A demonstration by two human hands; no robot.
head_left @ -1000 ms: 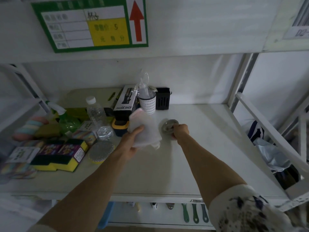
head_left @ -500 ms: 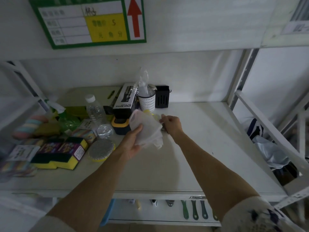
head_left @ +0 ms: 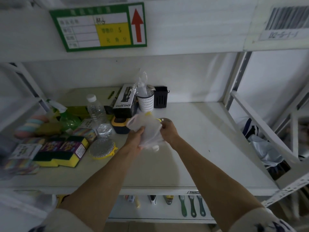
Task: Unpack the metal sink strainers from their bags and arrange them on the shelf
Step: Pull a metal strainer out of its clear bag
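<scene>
Strainers' bag (head_left: 147, 131) was clutched in my left hand (head_left: 135, 139) mid-frame; my right hand (head_left: 168, 131) pinched its mouth; next, draw one out.

The bag (head_left: 147, 131) held in the fingers is translucent white with yellow at its top edge; just beyond it the strainer (head_left: 164, 120) shows silver-grey. Left of the fingers lie yellow-and-green sponges (head_left: 61, 153) in purple printed wrap and a silver scourer (head_left: 102, 148) rimmed yellow. Behind stand a white dotted cup (head_left: 145, 102) and a black slotted holder (head_left: 160, 97). The shelf (head_left: 200, 139) is pale off-white
</scene>
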